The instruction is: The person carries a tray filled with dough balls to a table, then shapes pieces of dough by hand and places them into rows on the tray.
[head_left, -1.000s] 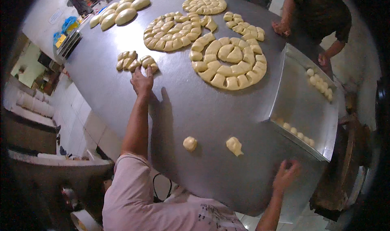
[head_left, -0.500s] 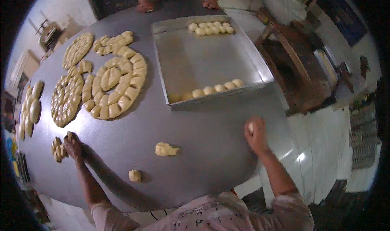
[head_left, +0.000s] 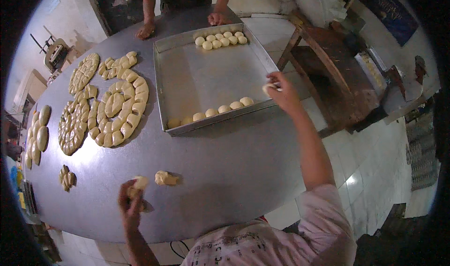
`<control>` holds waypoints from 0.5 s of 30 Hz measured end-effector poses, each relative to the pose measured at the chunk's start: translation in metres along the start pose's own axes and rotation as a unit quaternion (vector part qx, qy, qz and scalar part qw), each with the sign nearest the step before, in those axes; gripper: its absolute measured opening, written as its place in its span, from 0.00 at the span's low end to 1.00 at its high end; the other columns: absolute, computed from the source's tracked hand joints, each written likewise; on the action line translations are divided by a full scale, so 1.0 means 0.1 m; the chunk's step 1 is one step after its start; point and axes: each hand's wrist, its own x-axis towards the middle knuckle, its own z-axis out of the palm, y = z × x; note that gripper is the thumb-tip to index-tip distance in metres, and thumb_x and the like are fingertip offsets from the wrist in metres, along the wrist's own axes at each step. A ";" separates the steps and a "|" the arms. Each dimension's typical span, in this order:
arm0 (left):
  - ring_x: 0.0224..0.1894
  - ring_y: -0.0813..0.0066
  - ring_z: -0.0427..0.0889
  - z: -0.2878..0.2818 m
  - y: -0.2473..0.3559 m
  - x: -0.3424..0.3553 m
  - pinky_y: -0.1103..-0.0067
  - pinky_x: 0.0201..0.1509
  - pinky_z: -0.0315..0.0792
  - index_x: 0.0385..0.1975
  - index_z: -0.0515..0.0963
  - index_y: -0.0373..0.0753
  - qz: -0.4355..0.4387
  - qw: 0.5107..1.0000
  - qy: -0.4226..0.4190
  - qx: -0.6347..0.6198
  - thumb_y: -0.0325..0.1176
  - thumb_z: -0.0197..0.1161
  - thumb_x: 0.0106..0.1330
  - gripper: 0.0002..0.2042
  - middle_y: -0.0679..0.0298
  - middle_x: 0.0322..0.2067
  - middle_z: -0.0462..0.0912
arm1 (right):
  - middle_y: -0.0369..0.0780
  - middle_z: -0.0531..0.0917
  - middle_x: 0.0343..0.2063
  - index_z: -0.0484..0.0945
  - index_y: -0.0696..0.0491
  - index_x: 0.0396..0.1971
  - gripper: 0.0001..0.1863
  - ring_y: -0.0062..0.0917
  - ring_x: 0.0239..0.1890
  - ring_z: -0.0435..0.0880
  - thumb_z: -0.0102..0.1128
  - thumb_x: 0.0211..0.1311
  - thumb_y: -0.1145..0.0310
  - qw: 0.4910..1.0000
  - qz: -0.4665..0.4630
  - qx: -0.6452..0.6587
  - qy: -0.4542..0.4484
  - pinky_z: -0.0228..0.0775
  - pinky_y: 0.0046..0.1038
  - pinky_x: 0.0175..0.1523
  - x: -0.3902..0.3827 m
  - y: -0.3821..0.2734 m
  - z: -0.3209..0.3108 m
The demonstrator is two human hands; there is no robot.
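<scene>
My right hand is over the near right corner of the large metal baking tray, its fingers closed round a pale dough ball. Close to the table's front, my left hand grips a dough piece. A second bit of dough seems to show under those fingers, partly hidden. Just right of it lies a rough dough lump. Inside the tray, a row of dough balls runs along the near wall, and two rows of balls sit at the far wall.
Cut dough rounds spread over the left of the metal table. A small dough cluster and long dough pieces lie further left. Across the table a person's hands rest near the edge. A wooden stand is right.
My right hand has moved from the table's right side up to the tray with its dough ball. My left hand has left the small cluster and come right, with dough. The view has shifted.
</scene>
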 end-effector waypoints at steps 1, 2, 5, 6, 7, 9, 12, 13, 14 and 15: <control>0.40 0.74 0.74 0.15 0.05 -0.03 0.78 0.42 0.70 0.44 0.72 0.37 -0.013 0.999 -0.044 0.008 0.27 0.61 0.58 0.13 0.62 0.39 0.76 | 0.44 0.81 0.35 0.73 0.52 0.46 0.18 0.31 0.39 0.80 0.58 0.53 0.67 0.993 0.028 -0.061 -0.093 0.72 0.30 0.42 0.15 0.13 0.05; 0.41 0.73 0.75 0.25 0.04 -0.05 0.77 0.42 0.71 0.44 0.72 0.37 0.021 0.996 -0.060 0.055 0.26 0.61 0.58 0.14 0.61 0.39 0.76 | 0.45 0.81 0.36 0.73 0.53 0.45 0.17 0.32 0.39 0.80 0.58 0.54 0.67 0.974 0.055 -0.118 -0.186 0.72 0.30 0.42 0.28 0.28 0.12; 0.44 0.69 0.76 0.40 0.04 -0.11 0.75 0.43 0.72 0.47 0.71 0.38 0.116 0.981 -0.071 0.140 0.23 0.63 0.55 0.18 0.58 0.41 0.76 | 0.46 0.81 0.37 0.73 0.54 0.45 0.16 0.34 0.41 0.80 0.56 0.56 0.67 0.978 0.062 -0.177 -0.089 0.71 0.32 0.44 0.30 0.01 0.15; 0.45 0.68 0.76 0.48 0.11 -0.16 0.74 0.44 0.72 0.48 0.70 0.39 0.139 0.980 -0.061 0.126 0.23 0.64 0.54 0.20 0.57 0.41 0.76 | 0.46 0.81 0.37 0.74 0.54 0.45 0.15 0.34 0.42 0.80 0.55 0.57 0.67 0.982 0.056 -0.179 0.005 0.71 0.32 0.44 0.21 -0.19 0.08; 0.45 0.67 0.77 0.47 0.13 -0.21 0.73 0.44 0.72 0.49 0.70 0.40 0.156 0.980 -0.041 0.120 0.22 0.65 0.53 0.22 0.56 0.41 0.76 | 0.43 0.81 0.39 0.72 0.55 0.48 0.15 0.30 0.42 0.79 0.51 0.60 0.68 0.995 0.048 -0.078 -0.030 0.70 0.31 0.46 0.00 -0.39 0.23; 0.43 0.61 0.78 0.57 0.11 -0.20 0.71 0.45 0.72 0.51 0.68 0.41 0.202 0.964 -0.088 0.149 0.20 0.66 0.49 0.27 0.55 0.41 0.76 | 0.40 0.80 0.42 0.70 0.55 0.50 0.15 0.27 0.42 0.79 0.48 0.64 0.69 0.983 0.031 0.143 -0.107 0.69 0.31 0.48 -0.49 -0.81 0.35; 0.41 0.59 0.78 0.94 0.26 -0.18 0.69 0.45 0.71 0.49 0.71 0.41 0.292 0.926 -0.171 0.170 0.20 0.64 0.48 0.25 0.55 0.40 0.77 | 0.41 0.80 0.43 0.72 0.55 0.49 0.15 0.28 0.44 0.78 0.49 0.64 0.67 0.912 -0.008 0.327 -0.248 0.70 0.31 0.49 -1.43 -1.26 0.76; 0.40 0.58 0.78 1.05 0.34 -0.15 0.69 0.45 0.71 0.48 0.72 0.41 0.319 0.910 -0.195 0.180 0.20 0.64 0.49 0.23 0.55 0.38 0.78 | 0.41 0.80 0.43 0.73 0.55 0.48 0.15 0.28 0.45 0.78 0.50 0.64 0.66 0.901 -0.003 0.326 -0.285 0.70 0.31 0.50 -1.67 -1.28 0.85; 0.40 0.58 0.77 1.10 0.34 -0.14 0.69 0.45 0.71 0.48 0.73 0.41 0.343 0.893 -0.220 0.188 0.21 0.63 0.50 0.22 0.55 0.37 0.78 | 0.41 0.79 0.43 0.73 0.55 0.48 0.15 0.28 0.45 0.78 0.51 0.64 0.66 0.896 0.019 0.322 -0.307 0.70 0.31 0.50 -1.84 -1.21 0.89; 0.39 0.58 0.78 1.05 0.31 -0.13 0.69 0.45 0.71 0.46 0.74 0.41 0.335 0.892 -0.232 0.195 0.22 0.62 0.51 0.20 0.56 0.36 0.79 | 0.41 0.79 0.44 0.74 0.56 0.47 0.15 0.29 0.46 0.78 0.51 0.64 0.65 0.897 0.044 0.319 -0.302 0.70 0.32 0.50 -1.97 -1.12 0.86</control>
